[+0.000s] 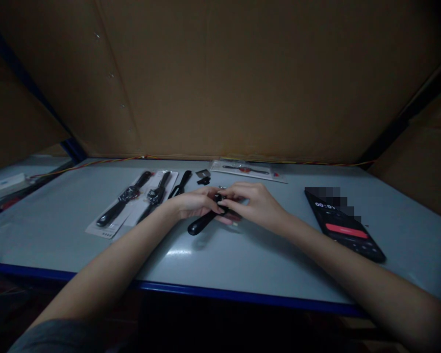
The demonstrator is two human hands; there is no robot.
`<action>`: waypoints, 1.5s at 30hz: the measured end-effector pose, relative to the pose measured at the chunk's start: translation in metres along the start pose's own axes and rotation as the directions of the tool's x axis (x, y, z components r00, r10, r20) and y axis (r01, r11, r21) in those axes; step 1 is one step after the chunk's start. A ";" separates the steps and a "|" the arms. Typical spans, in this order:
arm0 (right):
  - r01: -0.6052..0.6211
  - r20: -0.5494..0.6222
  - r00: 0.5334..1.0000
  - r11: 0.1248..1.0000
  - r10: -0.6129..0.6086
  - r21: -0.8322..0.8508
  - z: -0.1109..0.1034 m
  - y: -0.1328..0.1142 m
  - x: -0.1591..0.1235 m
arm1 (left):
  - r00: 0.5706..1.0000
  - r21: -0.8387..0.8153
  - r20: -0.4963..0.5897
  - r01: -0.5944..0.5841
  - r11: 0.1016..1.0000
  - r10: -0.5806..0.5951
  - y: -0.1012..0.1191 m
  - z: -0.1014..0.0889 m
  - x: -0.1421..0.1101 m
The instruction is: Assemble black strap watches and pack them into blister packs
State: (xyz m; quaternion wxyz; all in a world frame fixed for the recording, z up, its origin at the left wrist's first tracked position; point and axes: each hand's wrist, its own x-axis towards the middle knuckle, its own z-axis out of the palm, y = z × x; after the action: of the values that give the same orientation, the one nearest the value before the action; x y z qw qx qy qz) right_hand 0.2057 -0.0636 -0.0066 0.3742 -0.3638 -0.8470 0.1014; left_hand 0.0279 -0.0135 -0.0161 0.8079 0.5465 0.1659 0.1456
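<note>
My left hand (200, 203) is closed round a black spokeshave (202, 223), held slanting just above the table. One of its handles points down toward me; the other end is mostly hidden by my fingers. My right hand (248, 200) pinches at the middle of the same spokeshave, and the small part under those fingertips is too covered to make out. Just beyond my hands lie a flat metal blade (203, 173) and a small black clamp piece (204, 181). Another unpackaged black spokeshave (183, 182) rests left of these, partly beside the packs.
Two packaged spokeshaves (124, 200) (158, 191) lie on cards at the left. A further packaged one (246, 170) lies at the back. On the right, a phone (345, 228) shows a timer. Cardboard walls (220, 88) enclose the grey table (264, 264), which has a blue front edge.
</note>
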 end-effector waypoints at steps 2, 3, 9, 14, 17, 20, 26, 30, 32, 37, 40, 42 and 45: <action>0.004 0.050 0.999 0.999 -0.005 0.038 -0.005 0.002 0.001 | 1.000 -0.002 0.006 0.005 1.000 -0.005 0.001 -0.001 0.000; 0.001 0.065 0.998 0.998 -0.005 0.060 -0.007 0.003 0.002 | 1.000 -0.001 0.010 0.010 1.000 -0.010 0.001 -0.001 -0.001; 0.004 0.049 0.999 1.000 -0.003 -0.011 -0.010 0.006 0.004 | 0.999 0.022 -0.005 0.041 0.999 -0.041 0.003 0.003 -0.002; -0.033 -0.019 0.999 0.990 0.030 -0.135 0.002 0.002 0.002 | 0.999 -0.011 -0.006 0.042 0.999 -0.042 0.001 0.004 -0.001; -0.092 -0.039 0.995 0.996 0.091 -0.023 0.008 -0.001 0.001 | 0.999 -0.018 -0.038 0.020 1.000 -0.021 -0.001 0.004 0.000; -0.084 -0.032 0.996 0.996 0.084 0.007 0.007 -0.002 0.000 | 0.999 -0.025 -0.041 0.009 1.000 -0.010 -0.001 0.003 0.000; -0.020 -0.033 0.999 0.998 0.018 -0.061 -0.002 0.006 0.001 | 0.998 -0.058 -0.061 -0.024 0.998 0.020 0.001 -0.003 0.000; -0.020 -0.030 0.999 0.984 0.015 -0.175 -0.001 0.007 0.002 | 0.996 -0.053 -0.087 -0.017 0.998 0.012 0.002 0.000 -0.001; -0.042 -0.035 0.999 0.975 0.035 -0.216 0.002 0.005 0.002 | 0.996 -0.043 -0.091 -0.003 0.999 -0.001 0.002 0.003 -0.001; -0.071 -0.044 0.997 0.986 0.065 -0.148 0.005 0.003 0.001 | 0.996 -0.030 -0.090 0.002 1.000 -0.005 0.001 0.005 0.000; -0.054 -0.019 0.998 0.990 0.052 -0.132 0.002 0.004 0.002 | 0.994 -0.023 -0.107 -0.016 1.000 0.014 0.001 0.002 0.000; -0.037 0.009 0.999 0.987 0.039 -0.159 -0.002 0.005 0.003 | 0.992 -0.018 -0.123 -0.022 1.000 0.020 0.001 0.001 0.000; 0.001 0.027 1.000 0.976 0.005 -0.218 -0.007 0.005 0.003 | 0.994 -0.035 -0.105 -0.016 0.999 0.012 0.002 0.002 0.000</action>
State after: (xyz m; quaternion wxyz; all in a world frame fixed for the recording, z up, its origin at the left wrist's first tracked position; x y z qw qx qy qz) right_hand 0.2121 -0.0583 -0.0023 0.3203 -0.4019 -0.8577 0.0135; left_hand 0.0287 -0.0147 -0.0136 0.8066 0.5246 0.2018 0.1827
